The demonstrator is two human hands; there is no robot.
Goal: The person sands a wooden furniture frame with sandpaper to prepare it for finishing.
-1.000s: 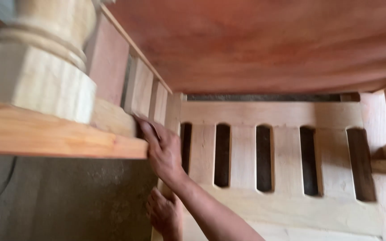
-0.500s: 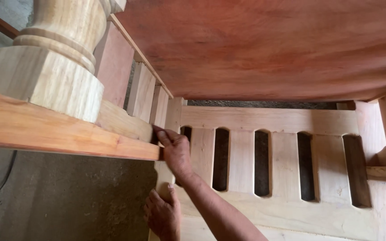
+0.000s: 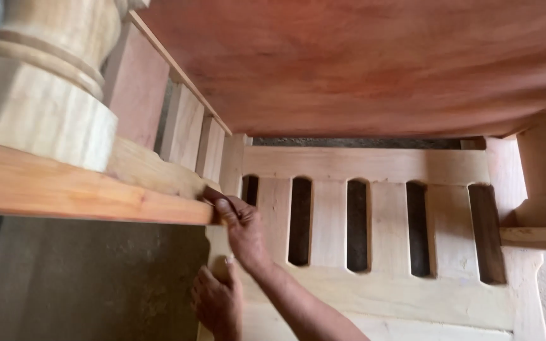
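My right hand (image 3: 240, 226) reaches up to the end of an orange-brown wooden rail (image 3: 83, 192), where it meets the pale slatted wooden panel (image 3: 387, 227). Its fingertips are pinched together against the rail's end. Whatever is between them is too small to make out. Lower down, my left hand (image 3: 217, 302) rests against the pale corner post (image 3: 234, 165) of the panel, thumb raised and nothing held. The two hands are close together, one above the other.
A turned pale wooden leg (image 3: 39, 95) stands on the rail at upper left. A broad reddish board (image 3: 374, 63) spans the top. Upright slats (image 3: 184, 129) run along the left side. Another post (image 3: 541, 170) stands at the right, with grey floor (image 3: 83, 284) below.
My right hand has slid slightly right along the rail and its fingers have curled from flat into a pinch. My left hand has come up a little further into view.
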